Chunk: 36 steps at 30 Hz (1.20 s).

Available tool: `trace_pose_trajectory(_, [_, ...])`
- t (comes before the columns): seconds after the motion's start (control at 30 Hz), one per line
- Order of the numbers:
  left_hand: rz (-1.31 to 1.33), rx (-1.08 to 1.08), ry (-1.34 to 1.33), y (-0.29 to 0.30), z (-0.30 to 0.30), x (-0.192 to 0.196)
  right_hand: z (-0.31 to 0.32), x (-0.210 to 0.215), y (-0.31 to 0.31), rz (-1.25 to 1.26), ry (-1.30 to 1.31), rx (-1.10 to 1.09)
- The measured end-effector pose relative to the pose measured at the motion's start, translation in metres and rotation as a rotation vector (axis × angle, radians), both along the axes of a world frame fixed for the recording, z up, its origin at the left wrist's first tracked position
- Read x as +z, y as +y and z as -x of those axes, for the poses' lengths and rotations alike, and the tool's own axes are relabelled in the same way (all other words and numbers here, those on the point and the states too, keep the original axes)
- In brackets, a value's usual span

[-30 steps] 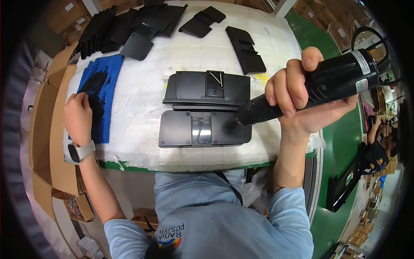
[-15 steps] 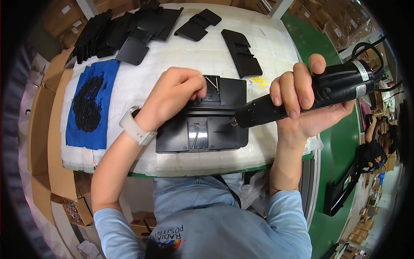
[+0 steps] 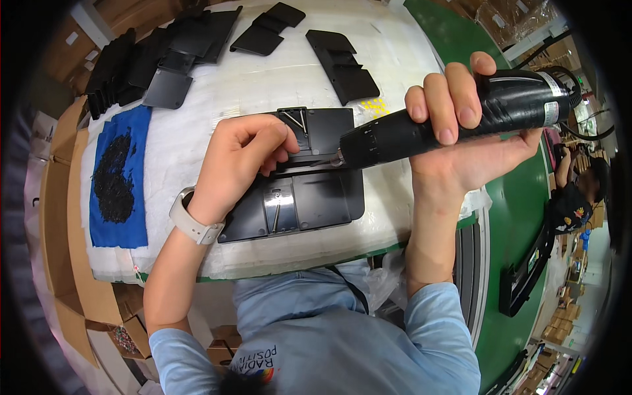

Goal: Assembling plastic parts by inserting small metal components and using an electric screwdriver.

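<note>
My right hand [image 3: 454, 125] is wrapped round a black electric screwdriver [image 3: 395, 135], held nearly level and pointing left. Its tip hovers by the gap between two black plastic panels, and whether it touches is unclear. The far panel [image 3: 332, 128] has a recess with thin metal rods; the near panel [image 3: 322, 201] has a shiny metal plate [image 3: 280, 207] with a slim rod across it. My left hand [image 3: 247, 148] is curled with fingertips pinched at the left of the gap; whatever they hold is hidden. A pale watch sits on that wrist.
On the white padded table, a blue cloth [image 3: 138, 227] with a heap of small black screws [image 3: 115, 178] lies left. Several black panels [image 3: 178, 56] are stacked at the far left. Another panel [image 3: 342, 69] lies beyond yellow dots [image 3: 373, 107]. A person [image 3: 579, 191] is at far right.
The whole view has shifted, moving the table leftward. Against the panels, the screwdriver tip has gone from over the near panel to the gap, and my left hand has come slightly nearer.
</note>
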State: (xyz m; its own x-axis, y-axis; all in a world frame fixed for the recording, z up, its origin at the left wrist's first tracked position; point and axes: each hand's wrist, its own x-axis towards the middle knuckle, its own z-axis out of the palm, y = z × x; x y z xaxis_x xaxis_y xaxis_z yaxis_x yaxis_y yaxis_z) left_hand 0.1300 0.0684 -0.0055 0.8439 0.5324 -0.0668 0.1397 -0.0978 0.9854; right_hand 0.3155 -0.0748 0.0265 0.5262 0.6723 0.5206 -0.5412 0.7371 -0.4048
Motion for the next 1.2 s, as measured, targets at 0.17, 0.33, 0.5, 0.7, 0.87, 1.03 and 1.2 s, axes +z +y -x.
trace_pose_trajectory(0.17, [0.026,-0.003,0.035,-0.001,0.0,-0.004,-0.002,-0.001,-0.002,0.007,0.011,-0.002])
trace_pose_trajectory(0.33, [0.024,-0.043,0.029,-0.007,0.001,-0.003,-0.003,-0.004,-0.002,0.005,0.042,-0.028])
trace_pose_trajectory(0.5, [-0.07,-0.12,0.063,-0.008,0.002,-0.002,-0.005,-0.004,-0.002,0.018,0.071,-0.093])
trace_pose_trajectory(0.7, [-0.095,-0.15,0.083,-0.01,0.003,-0.004,-0.003,-0.006,0.0,0.018,0.084,-0.055])
trace_pose_trajectory(0.87, [-0.157,-0.183,0.042,-0.011,0.004,-0.002,0.001,-0.007,0.001,0.036,0.08,-0.08])
trace_pose_trajectory(1.03, [-0.121,-0.169,0.022,-0.012,0.0,0.0,0.002,-0.004,-0.001,0.055,0.085,-0.11])
trace_pose_trajectory(1.2, [-0.41,-0.171,0.021,-0.012,0.001,-0.001,-0.001,-0.002,-0.002,0.04,0.086,-0.128])
